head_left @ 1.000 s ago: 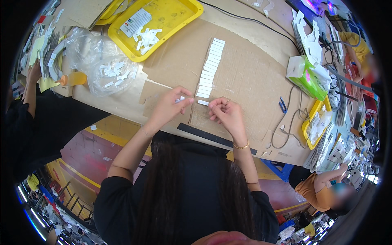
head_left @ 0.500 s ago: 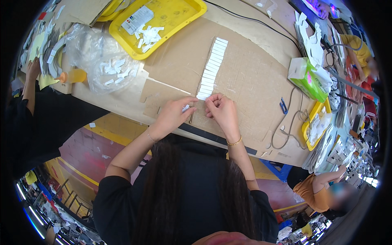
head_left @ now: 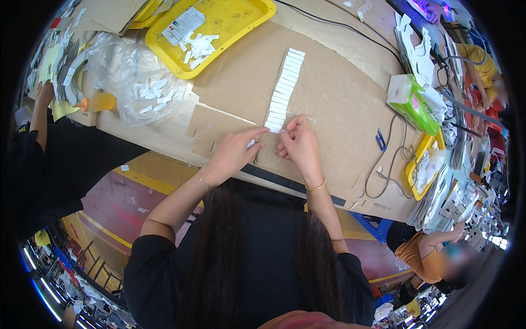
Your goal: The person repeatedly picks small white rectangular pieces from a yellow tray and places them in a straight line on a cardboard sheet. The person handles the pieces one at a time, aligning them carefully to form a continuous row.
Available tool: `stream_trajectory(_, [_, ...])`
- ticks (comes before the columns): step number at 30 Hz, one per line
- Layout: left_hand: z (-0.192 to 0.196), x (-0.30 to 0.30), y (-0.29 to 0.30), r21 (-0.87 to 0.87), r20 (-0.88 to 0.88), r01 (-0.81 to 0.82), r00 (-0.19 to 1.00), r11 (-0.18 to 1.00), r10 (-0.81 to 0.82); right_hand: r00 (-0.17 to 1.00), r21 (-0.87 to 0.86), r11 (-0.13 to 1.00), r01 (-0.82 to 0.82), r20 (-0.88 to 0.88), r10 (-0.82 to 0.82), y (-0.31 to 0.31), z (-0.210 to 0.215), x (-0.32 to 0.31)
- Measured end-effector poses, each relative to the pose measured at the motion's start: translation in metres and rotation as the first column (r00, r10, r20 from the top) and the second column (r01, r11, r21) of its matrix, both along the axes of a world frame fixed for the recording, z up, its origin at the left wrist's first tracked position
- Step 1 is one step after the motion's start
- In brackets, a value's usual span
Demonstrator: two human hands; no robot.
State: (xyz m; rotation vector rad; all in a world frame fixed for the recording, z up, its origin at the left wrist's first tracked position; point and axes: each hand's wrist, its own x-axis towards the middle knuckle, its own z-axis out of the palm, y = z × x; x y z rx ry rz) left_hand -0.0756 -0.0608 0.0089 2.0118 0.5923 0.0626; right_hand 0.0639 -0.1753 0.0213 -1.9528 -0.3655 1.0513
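A row of small white rectangular pieces (head_left: 284, 88) runs up the cardboard sheet (head_left: 334, 109), laid edge to edge. At its near end my left hand (head_left: 230, 156) reaches in with the index finger stretched to the last piece. Small white pieces (head_left: 251, 143) show between that hand's thumb and fingers, so it is closed on them. Just right of the row's near end is my right hand (head_left: 301, 148), its fingers bent and drawn together by the thumb. Whatever those fingertips may hold is hidden.
A yellow tray (head_left: 230, 49) with loose white pieces lies at the far left, beside a clear plastic bag (head_left: 131, 71) and an orange bottle (head_left: 99, 102). On the right are a green tissue pack (head_left: 411, 104), blue snips (head_left: 381, 140), a thin cord and a small yellow tray (head_left: 410, 174). Other people work on both sides.
The fingers of my right hand have lifted slightly up and right from the row's last piece. My left index finger has shifted a little right, to the row's near end.
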Motion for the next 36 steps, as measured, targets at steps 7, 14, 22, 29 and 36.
stream_trajectory(7, [0.016,0.004,0.007,-0.515,-0.098,0.000,0.993,0.857,-0.059,0.983,0.151,0.986,-0.073,-0.157,0.097,-0.016,0.021,0.010])
stream_trajectory(14, [0.024,0.011,0.002,-0.502,0.007,0.068,0.997,0.862,-0.074,0.949,0.183,0.935,-0.302,-0.036,0.314,-0.020,0.015,0.008])
stream_trajectory(22, [0.018,0.005,0.006,-0.534,-0.016,0.044,0.998,0.844,-0.063,0.915,0.226,0.962,-0.156,-0.335,0.227,-0.021,0.014,0.011])
stream_trajectory(29, [0.021,0.004,0.005,-0.479,-0.052,0.094,0.990,0.873,-0.135,0.934,0.184,0.952,-0.244,-0.220,0.282,-0.019,0.018,0.004])
stream_trajectory(36, [0.021,0.004,0.002,-0.523,-0.062,0.059,0.992,0.850,-0.107,0.925,0.199,0.964,-0.177,-0.302,0.232,-0.023,0.012,0.005])
